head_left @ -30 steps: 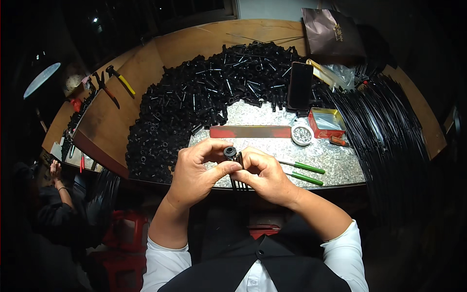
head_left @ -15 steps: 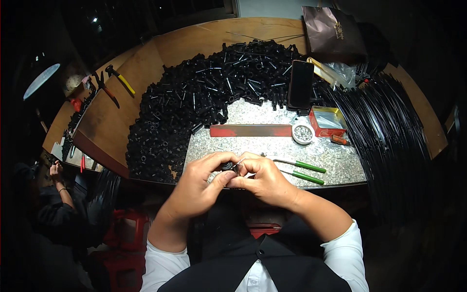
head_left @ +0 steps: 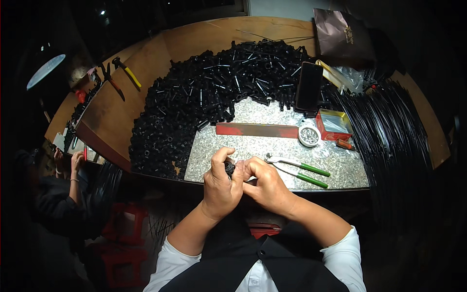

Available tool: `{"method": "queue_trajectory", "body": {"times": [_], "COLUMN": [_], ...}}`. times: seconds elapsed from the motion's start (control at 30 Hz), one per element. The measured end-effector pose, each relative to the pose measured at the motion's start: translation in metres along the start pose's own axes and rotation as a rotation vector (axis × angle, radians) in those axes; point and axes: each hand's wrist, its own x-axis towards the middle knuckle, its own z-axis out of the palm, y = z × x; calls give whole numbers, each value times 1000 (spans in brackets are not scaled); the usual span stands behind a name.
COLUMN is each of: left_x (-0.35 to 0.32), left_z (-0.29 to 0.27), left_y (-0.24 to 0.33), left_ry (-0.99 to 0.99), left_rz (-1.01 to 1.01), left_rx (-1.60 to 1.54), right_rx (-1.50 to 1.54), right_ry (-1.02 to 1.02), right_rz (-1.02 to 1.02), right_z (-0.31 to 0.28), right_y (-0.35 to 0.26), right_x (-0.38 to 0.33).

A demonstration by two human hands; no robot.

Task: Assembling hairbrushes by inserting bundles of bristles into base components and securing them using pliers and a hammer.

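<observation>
My left hand [head_left: 221,187] and my right hand [head_left: 265,185] meet over the near edge of the metal-topped bench [head_left: 272,146]. Between their fingers sits a small black cylindrical part [head_left: 228,168]; both hands grip it, the left thumb raised above it. Most of the part is hidden by my fingers. Just right of my hands lie green-handled pliers [head_left: 299,170] on the metal sheet. A big heap of similar black parts [head_left: 204,102] curves around the back and left of the sheet.
A red bar [head_left: 257,130], a small round white dish [head_left: 309,136] and a red tray [head_left: 333,124] lie behind my hands. A dark phone [head_left: 310,86] stands upright. Black rods [head_left: 389,131] are bundled at right. Another person [head_left: 58,190] sits low at left.
My hands have drawn nearer to my body and closed tighter together around the black part, which now shows less between the fingers.
</observation>
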Motion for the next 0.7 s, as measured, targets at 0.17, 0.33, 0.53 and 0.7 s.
{"method": "queue_trajectory", "body": {"times": [0.17, 0.33, 0.53, 0.7], "left_x": [-14, -7, -21, -34], "left_z": [0, 3, 6, 8], "left_y": [-15, -11, -17, -36], "left_ry": [-18, 58, -155, -263], "left_rz": [-122, -6, -341, -556], "left_rx": [-147, -81, -504, -636], "right_rx": [-27, -493, -976, -1044], "right_ry": [-78, -44, -76, -137], "right_rz": [127, 30, 79, 82], "right_z": [-13, -47, -84, -91], "right_y": [-2, 20, 42, 48], "right_x": [-18, -43, -69, -74]}}
